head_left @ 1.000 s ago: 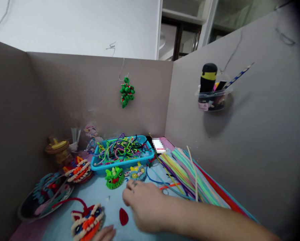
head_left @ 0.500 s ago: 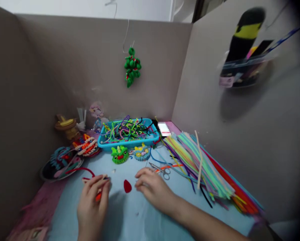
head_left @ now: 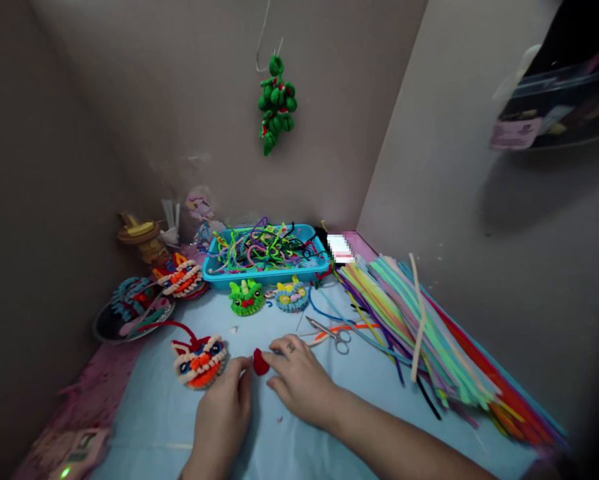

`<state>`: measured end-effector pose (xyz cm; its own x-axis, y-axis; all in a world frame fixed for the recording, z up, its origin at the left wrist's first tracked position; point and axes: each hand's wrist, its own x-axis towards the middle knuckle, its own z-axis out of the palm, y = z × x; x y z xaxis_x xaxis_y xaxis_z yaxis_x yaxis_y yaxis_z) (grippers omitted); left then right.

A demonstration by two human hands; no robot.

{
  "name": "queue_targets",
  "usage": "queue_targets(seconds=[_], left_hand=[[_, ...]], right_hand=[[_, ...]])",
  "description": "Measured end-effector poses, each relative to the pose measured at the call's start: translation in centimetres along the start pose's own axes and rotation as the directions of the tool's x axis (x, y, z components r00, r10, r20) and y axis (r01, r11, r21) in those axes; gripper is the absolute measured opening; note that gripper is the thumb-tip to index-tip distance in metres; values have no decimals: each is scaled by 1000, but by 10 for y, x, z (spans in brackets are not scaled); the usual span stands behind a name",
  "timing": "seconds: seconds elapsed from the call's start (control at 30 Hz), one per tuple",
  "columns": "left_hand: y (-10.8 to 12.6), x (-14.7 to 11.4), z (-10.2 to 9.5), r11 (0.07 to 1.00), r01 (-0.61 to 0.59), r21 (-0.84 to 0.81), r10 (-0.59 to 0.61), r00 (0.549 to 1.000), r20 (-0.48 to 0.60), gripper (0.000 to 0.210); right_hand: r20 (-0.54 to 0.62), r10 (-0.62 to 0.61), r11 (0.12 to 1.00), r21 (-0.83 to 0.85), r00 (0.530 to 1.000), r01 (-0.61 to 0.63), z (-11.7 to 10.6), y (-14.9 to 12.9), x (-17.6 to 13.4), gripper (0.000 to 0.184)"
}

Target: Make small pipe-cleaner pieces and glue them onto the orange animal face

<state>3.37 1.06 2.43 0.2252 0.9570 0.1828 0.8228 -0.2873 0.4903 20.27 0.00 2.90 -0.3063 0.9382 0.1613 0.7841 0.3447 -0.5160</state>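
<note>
A small dark red petal-shaped piece (head_left: 260, 363) sits between my two hands, low over the blue cloth. My left hand (head_left: 224, 413) is closed, its fingertips on the piece's left edge. From the right, the index finger of my right hand (head_left: 302, 380) touches the piece, with the thumb held apart below; a ring shows on this hand. Left of my left hand rests a red, white and orange pipe-cleaner animal head (head_left: 200, 363) with blue eyes and a red stem (head_left: 172, 325). Small scissors (head_left: 332, 335) lie beyond my right hand.
A blue tray (head_left: 269, 275) of pipe-cleaner scraps stands behind green (head_left: 247, 298) and light-blue (head_left: 292, 298) animal heads. Pipe-cleaner bundles (head_left: 429, 333) lie right. A bowl (head_left: 104, 327) and an orange-white head (head_left: 182, 279) are left. A green ornament (head_left: 277, 107) hangs on the back wall.
My left hand has let go of the red, white and orange head and moved right to the red piece. My right hand has come to touch that piece. The view has tilted down.
</note>
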Motion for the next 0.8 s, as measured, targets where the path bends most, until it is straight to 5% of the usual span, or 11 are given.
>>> queue_targets(seconds=[0.8], left_hand=[[2,2,2,1000,17,16,-20,981,192,23]], right_hand=[[40,12,999,-45,999,-10,7,0,-1,37]])
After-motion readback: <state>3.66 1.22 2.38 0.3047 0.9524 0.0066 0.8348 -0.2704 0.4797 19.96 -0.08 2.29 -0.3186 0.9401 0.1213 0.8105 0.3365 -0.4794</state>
